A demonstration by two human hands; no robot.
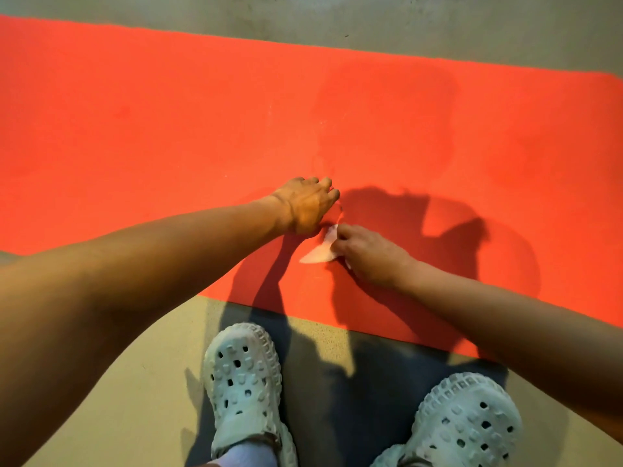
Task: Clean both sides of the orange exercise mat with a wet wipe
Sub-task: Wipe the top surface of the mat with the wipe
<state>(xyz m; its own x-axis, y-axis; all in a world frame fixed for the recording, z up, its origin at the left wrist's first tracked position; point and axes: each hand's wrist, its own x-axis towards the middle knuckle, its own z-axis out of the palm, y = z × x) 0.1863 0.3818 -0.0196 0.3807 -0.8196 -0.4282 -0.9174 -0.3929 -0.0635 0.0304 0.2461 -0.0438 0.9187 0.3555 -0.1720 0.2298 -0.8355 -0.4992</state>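
Two hands work low over the mat (151,129), close to its near edge. Mat lies flat on the floor (135,365), with its long axis running left to right across the view. Right hand (367,254) pinches the wipe (318,254), fingers curled on its right end. Wipe is bunched on the mat just left of that hand, and its upper tip reaches the left hand (305,205). Left hand is knuckles up, fingers bent down onto the mat; whether its thumb grips the wipe's tip cannot be told. Judgement: the right hand is nearer and has the hold, so strokes likely follow the long axis, with much mat lying leftward and toward the far edge.
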